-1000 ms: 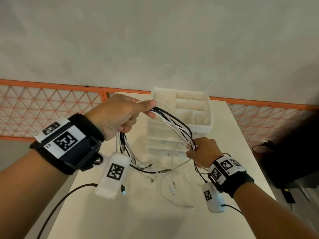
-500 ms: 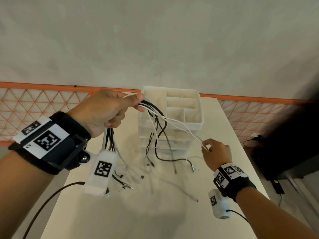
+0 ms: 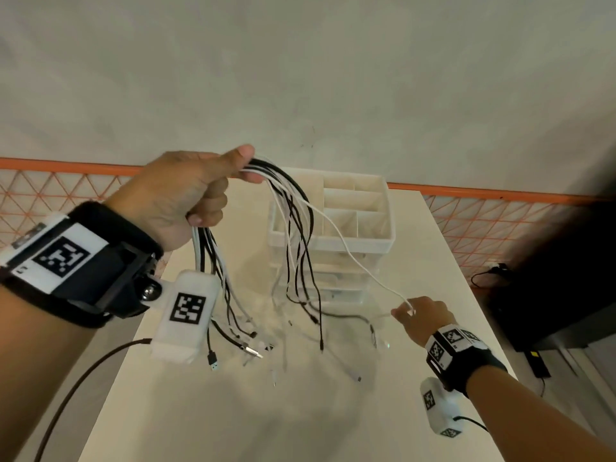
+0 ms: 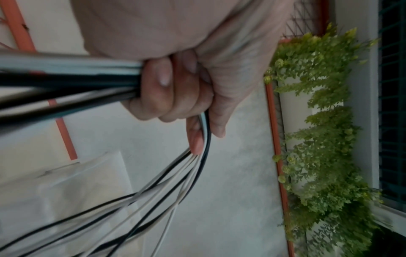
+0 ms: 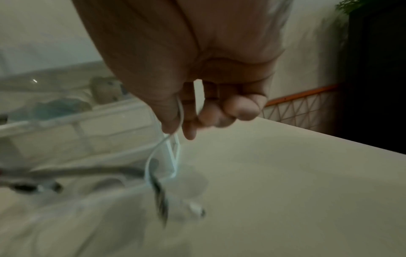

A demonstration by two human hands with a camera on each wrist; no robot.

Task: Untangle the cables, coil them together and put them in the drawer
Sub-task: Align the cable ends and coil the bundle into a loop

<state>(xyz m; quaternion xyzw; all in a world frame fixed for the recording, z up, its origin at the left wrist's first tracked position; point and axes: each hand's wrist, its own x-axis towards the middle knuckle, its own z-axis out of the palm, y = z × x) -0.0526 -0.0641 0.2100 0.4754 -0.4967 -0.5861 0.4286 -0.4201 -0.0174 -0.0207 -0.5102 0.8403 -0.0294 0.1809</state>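
Observation:
My left hand [image 3: 186, 195] is raised above the white table [image 3: 233, 411] and grips a bundle of black and white cables [image 3: 293, 221] at its middle, the fingers [image 4: 167, 90] curled round it. Both halves of the bundle hang down, and the plug ends [image 3: 253, 351] dangle just over the table. One thin white cable [image 3: 353, 255] runs out of the bundle down to my right hand [image 3: 423, 315], low at the right, which pinches it between thumb and fingers [image 5: 175, 120]. Behind the cables stands a white drawer unit [image 3: 333, 241] with an open compartment tray on top.
An orange lattice railing [image 3: 483, 221] runs behind the table against a grey wall. A dark object [image 3: 560, 278] with a black lead sits on the floor at the right. Green plants [image 4: 318, 139] show in the left wrist view.
My left hand has lifted the bundle higher. My right hand let go of the bundle, slid out along one white cable and moved down to the right, so the other cables now hang free.

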